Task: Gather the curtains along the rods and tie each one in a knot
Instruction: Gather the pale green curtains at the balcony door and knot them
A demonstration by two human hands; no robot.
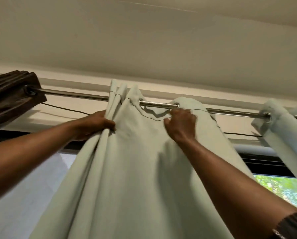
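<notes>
Pale-green curtain [127,169] bunched in L grip [92,125] (R grip [180,125] pinches top).

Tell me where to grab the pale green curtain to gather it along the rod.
Grip the pale green curtain at its top hem, under the grommet by the right hand, from below and right. Folds at the left hand are bunched; only this hump lies spread on the rod.
</notes>
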